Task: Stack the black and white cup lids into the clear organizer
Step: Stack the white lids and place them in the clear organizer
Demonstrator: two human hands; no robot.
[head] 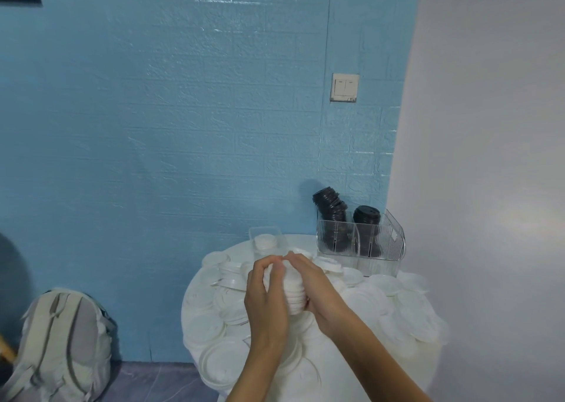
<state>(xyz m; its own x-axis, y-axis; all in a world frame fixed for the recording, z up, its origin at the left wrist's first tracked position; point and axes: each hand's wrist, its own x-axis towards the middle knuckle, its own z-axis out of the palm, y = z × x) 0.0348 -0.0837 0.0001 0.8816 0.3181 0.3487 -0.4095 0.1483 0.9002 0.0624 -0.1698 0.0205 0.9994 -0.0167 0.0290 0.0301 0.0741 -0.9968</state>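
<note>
Both hands meet above the middle of a round white desk (195, 297), holding between them a short stack of white lids (287, 285). The left hand (267, 297) curls around the stack's left side, fingers wrapped over its top. The right hand (315, 285) grips the right side, its fingertips touching the left hand's at the top of the stack.

Loose white lids (382, 303) cover the desk all around and beneath the hands. Just beyond the hands stands a narrow clear container (253, 235) with more white lids stacked inside. Beyond and to the right of the hands, well apart, sits the clear organizer (388, 242) against a blue brick-patterned wall. Two stacks of black lids (331, 207) stand in its compartments; the left stack leans.

No readable writing or brand marks appear anywhere.

Left of the hands, down on the floor, a pale backpack (61, 343) leans at the wall.
</note>
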